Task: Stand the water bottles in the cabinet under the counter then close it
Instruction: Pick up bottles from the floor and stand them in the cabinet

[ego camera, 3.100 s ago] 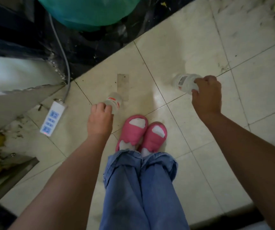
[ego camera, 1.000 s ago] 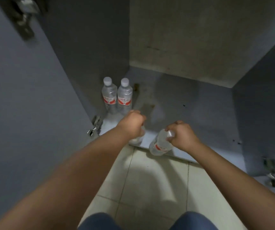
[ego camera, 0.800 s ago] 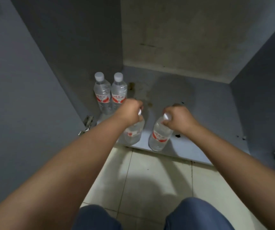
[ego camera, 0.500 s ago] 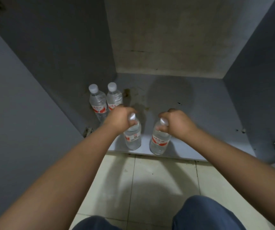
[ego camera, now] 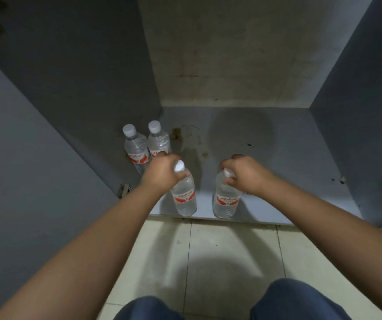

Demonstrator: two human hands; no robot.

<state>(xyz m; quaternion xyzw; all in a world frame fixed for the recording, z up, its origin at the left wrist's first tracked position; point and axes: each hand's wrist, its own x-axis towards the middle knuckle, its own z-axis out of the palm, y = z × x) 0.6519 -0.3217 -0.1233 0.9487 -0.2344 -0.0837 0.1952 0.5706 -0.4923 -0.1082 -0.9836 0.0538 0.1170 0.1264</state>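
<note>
Four water bottles in cabinet, two rear bottles upright, left hand gripping left front bottle, right hand gripping right front bottle

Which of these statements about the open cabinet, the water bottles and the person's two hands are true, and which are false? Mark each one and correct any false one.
1. Four water bottles are in view. True.
2. The left hand grips a bottle near its cap. True.
3. The right hand is empty. False: it holds a bottle by the neck.
4. The two back bottles lie on their sides. False: they stand upright by the cabinet's left wall.
5. The two held bottles are near the front edge of the cabinet floor. True.
</note>
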